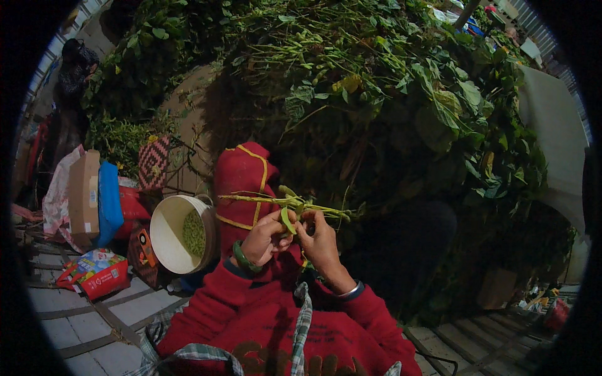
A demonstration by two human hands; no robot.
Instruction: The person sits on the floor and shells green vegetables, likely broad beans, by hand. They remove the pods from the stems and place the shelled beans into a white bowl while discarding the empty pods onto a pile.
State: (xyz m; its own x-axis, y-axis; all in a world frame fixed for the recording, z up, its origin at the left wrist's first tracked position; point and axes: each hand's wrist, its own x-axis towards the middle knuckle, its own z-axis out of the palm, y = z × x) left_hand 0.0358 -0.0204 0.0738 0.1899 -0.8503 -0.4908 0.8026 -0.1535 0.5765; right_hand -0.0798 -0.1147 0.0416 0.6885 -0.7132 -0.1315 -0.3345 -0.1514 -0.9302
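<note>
A cut bean stalk (254, 199) with green pods lies crosswise in front of me, above my red-clothed lap. My left hand (265, 239), with a green bangle at the wrist, holds the stalk from below. A green pod (287, 221) stands out by its thumb. My right hand (322, 244), wearing a silver-coloured bracelet, has its fingers curled on the same stalk, close beside the left fingertips. What the right fingertips pinch is partly hidden. To the left, a cream bucket (162, 235) leans towards me, with small green beans or pods (194, 234) inside.
A large heap of leafy bean plants (338, 61) rises ahead. Left of the bucket are a blue container (109, 202), a cardboard box (83, 202), a red printed bag (99, 275) and an orange device (148, 246). Another person (77, 66) is at the far left.
</note>
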